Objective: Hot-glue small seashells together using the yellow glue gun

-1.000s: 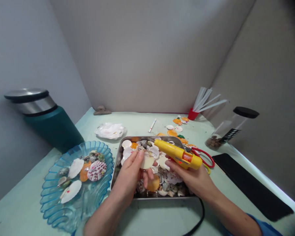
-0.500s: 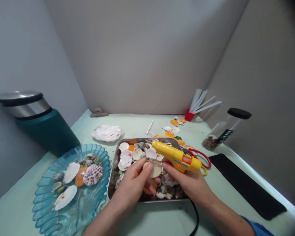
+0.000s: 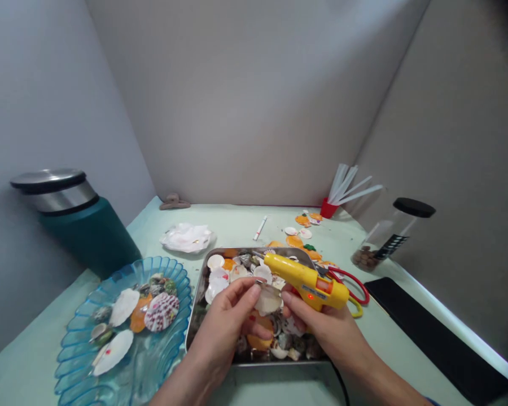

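My left hand [image 3: 232,316] pinches a pale seashell [image 3: 267,304] between thumb and fingers, above a metal tray [image 3: 197,301]. A thin, partly shiny piece [image 3: 271,288] lies along the shell's upper edge; I cannot make out its kind. In my right hand [image 3: 322,324] is a yellow hot glue gun [image 3: 296,272], its nozzle pointing to the upper left and a small red light glowing on its side. The right thumb and fingertips also reach the shell's right edge. Beneath both hands, the tray holds many white, orange and grey shells [image 3: 215,290].
On the left, a blue scalloped dish [image 3: 152,361] holds several shells, with a teal bottle [image 3: 88,231] behind. Red-handled scissors [image 3: 355,293], orange shells [image 3: 294,241], a lidded jar [image 3: 389,239], a black flat strip [image 3: 432,332] and a red cup of glue sticks [image 3: 329,208] are rightward.
The view has shifted slightly, so everything sits a bit lower. The shell has tipped in my fingers, its upper edge now turned more toward me. Both hands keep their holds.
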Available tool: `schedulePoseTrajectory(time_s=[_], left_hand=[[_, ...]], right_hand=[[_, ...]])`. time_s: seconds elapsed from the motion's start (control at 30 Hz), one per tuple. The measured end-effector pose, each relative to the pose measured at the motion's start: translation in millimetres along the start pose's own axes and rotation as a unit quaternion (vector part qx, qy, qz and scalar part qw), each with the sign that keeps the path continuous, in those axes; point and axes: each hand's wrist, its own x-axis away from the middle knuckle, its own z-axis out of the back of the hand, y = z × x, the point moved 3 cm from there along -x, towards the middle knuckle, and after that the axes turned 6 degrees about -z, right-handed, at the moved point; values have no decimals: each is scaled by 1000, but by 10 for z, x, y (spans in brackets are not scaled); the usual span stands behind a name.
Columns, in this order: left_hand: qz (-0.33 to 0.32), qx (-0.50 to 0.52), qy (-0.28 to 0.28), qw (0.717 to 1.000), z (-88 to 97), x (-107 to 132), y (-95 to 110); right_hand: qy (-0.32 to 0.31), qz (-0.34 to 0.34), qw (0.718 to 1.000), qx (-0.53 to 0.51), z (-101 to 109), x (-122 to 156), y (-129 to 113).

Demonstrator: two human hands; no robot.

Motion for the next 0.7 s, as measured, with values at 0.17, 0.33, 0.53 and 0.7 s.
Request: schedulePoseTrajectory(time_s=[0.17, 0.33, 0.53, 0.7], left_hand=[[-8, 47, -7, 999, -16, 8, 6], [0, 56, 35, 998, -28, -5, 26], [4, 68, 78, 995, 39, -29, 14], [-26, 75, 152, 985, 169, -82, 54]], right_hand=[[-14, -32, 999, -32, -56, -3, 39], [-28, -29, 997, -60, -96, -12, 82], [-31, -10, 997, -76, -68, -3, 56], [-50, 27, 998, 9, 30, -1, 36]])
